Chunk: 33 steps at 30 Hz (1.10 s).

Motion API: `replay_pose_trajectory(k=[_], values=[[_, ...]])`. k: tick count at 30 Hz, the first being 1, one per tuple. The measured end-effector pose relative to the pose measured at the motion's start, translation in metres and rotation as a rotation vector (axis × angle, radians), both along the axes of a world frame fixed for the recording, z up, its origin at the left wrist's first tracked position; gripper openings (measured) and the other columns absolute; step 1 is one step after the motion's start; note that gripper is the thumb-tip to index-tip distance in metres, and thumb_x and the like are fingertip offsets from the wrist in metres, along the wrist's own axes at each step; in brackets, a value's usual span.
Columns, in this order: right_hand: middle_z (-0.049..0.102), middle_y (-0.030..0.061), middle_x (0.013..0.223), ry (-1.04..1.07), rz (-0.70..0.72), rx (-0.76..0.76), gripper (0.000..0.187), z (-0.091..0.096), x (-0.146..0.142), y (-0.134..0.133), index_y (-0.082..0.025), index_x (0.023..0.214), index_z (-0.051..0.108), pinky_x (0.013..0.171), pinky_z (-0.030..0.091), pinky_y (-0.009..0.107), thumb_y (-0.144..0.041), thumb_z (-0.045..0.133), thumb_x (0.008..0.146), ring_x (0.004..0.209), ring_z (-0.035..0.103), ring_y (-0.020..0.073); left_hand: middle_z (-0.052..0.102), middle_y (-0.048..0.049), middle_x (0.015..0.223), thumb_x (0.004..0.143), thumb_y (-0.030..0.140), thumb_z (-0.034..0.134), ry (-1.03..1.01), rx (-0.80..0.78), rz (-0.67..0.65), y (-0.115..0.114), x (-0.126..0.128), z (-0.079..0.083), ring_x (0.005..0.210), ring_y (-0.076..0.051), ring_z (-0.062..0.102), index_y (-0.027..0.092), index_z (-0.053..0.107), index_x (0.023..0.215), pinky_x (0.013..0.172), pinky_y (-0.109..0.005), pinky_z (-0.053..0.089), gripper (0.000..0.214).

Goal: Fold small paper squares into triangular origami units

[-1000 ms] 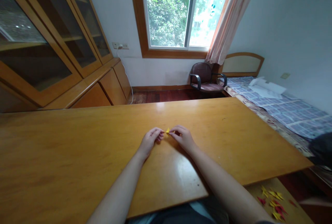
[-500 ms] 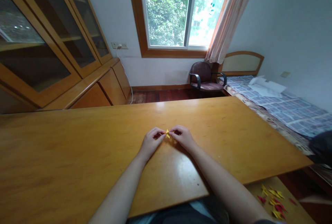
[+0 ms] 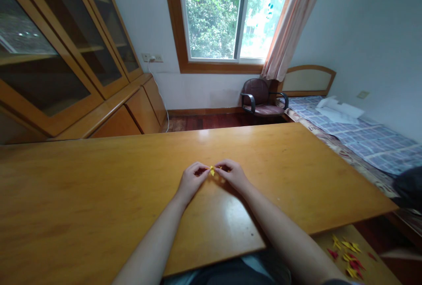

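Observation:
Both of my hands meet over the middle of a long wooden table. My left hand and my right hand each pinch one side of a small folded yellow paper piece held just above the tabletop. The fingers of both hands are curled in tight around it. Most of the paper is hidden by my fingertips.
Several small yellow and red folded paper pieces lie on a lower wooden surface at the bottom right. A glass-door cabinet lines the left wall. A dark chair stands under the window, and a bed runs along the right.
My left hand's fingertips have closed in on the yellow paper to meet my right hand; both hands otherwise stay in place.

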State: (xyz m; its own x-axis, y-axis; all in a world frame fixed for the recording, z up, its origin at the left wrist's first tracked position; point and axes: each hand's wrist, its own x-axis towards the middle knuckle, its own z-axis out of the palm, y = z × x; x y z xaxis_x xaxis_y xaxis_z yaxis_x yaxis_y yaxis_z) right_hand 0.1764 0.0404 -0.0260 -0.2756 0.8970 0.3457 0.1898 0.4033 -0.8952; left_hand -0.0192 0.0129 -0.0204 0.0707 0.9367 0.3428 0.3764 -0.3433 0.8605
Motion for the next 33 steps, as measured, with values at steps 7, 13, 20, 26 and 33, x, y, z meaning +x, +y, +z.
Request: replay_pose_trajectory(k=[7,13,20,26,33], values=[[0.071,0.0040,0.085,0.094,-0.006,-0.098,0.028,-0.003,-0.001,0.002,-0.018,0.103,0.071,0.060,0.049,0.026,-0.037,0.069,0.082,0.062,0.059,0.0135,0.069,-0.0031,0.083,0.084,0.037,0.066,-0.095,-0.067,0.081,0.005,-0.005,-0.005,0.079,-0.017,0.064,0.019,0.071,0.084,0.074,-0.026,0.049,0.019],[0.072,0.0047,0.085,0.063,-0.020,-0.099,0.026,-0.001,-0.001,0.003,-0.018,0.098,0.073,0.062,0.050,0.026,-0.040,0.066,0.086,0.064,0.061,0.0147,0.070,-0.0033,0.083,0.083,0.038,0.066,-0.106,-0.092,0.076,0.004,-0.005,-0.003,0.079,-0.018,0.064,0.019,0.072,0.084,0.074,-0.027,0.049,0.020],[0.066,0.0020,0.070,0.055,0.028,-0.066,0.035,0.005,0.001,0.004,-0.018,0.081,0.073,0.061,0.046,0.025,-0.047,0.058,0.092,0.060,0.058,0.0135,0.071,-0.0029,0.081,0.083,0.036,0.066,-0.078,-0.090,0.056,0.003,-0.002,-0.001,0.077,-0.017,0.064,0.018,0.073,0.082,0.072,-0.026,0.048,0.019],[0.063,0.0012,0.068,0.081,0.040,-0.086,0.037,0.005,0.002,0.003,-0.018,0.082,0.073,0.059,0.045,0.024,-0.050,0.059,0.091,0.060,0.057,0.0133,0.070,-0.0030,0.081,0.083,0.034,0.066,-0.060,-0.093,0.048,0.002,-0.002,0.000,0.077,-0.017,0.064,0.018,0.072,0.082,0.072,-0.026,0.048,0.017],[0.064,0.0014,0.068,0.080,0.056,-0.110,0.038,0.007,0.003,0.003,-0.018,0.081,0.073,0.059,0.045,0.024,-0.052,0.060,0.090,0.059,0.057,0.0131,0.070,-0.0028,0.081,0.083,0.035,0.067,-0.071,-0.095,0.056,0.003,-0.003,0.000,0.076,-0.017,0.063,0.018,0.072,0.082,0.071,-0.026,0.048,0.018]])
